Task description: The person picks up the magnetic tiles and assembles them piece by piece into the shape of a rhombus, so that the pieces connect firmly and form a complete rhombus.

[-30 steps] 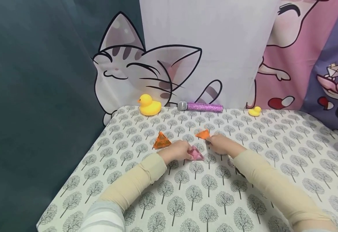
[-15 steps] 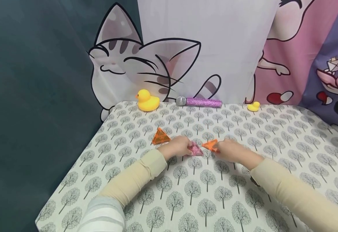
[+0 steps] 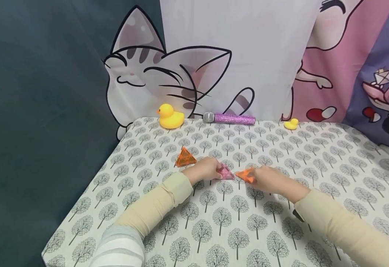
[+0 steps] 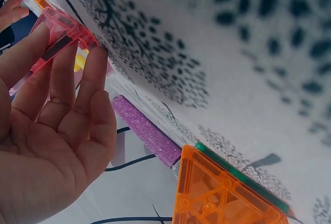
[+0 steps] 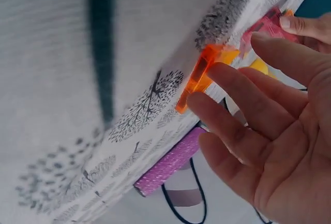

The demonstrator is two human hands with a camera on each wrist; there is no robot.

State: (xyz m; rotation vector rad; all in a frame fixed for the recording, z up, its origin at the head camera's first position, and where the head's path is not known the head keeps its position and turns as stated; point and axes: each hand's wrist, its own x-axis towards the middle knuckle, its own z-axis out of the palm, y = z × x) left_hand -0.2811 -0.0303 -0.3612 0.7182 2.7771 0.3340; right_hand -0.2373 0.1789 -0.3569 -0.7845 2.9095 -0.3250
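My left hand [image 3: 208, 168] pinches a translucent pink triangular magnetic tile [image 4: 62, 30] between thumb and fingers, low over the patterned cloth. To its right, my right hand [image 3: 266, 178] has its fingertips against an orange triangular magnetic tile [image 3: 246, 175] on the cloth. In the right wrist view the fingers reach out fairly straight along the edge of this orange tile [image 5: 199, 79], with the thumb apart from it. One corner of the orange tile points at the pink tile, close beside it. Another orange triangular tile [image 3: 185, 157] lies left of my left hand, with a green edge [image 4: 243, 177] under it.
Along the back edge of the tree-print tablecloth [image 3: 221, 222] are a large yellow rubber duck [image 3: 171, 118], a glittery purple microphone [image 3: 234, 118] and a small yellow duck [image 3: 291, 124]. Behind them hangs a curtain [image 3: 264, 48] with a cartoon cat.
My right hand has brought its orange tile nearer to me and slightly right, turning it until a corner faces the pink tile. My left hand stays nearly in place, still holding the pink tile.
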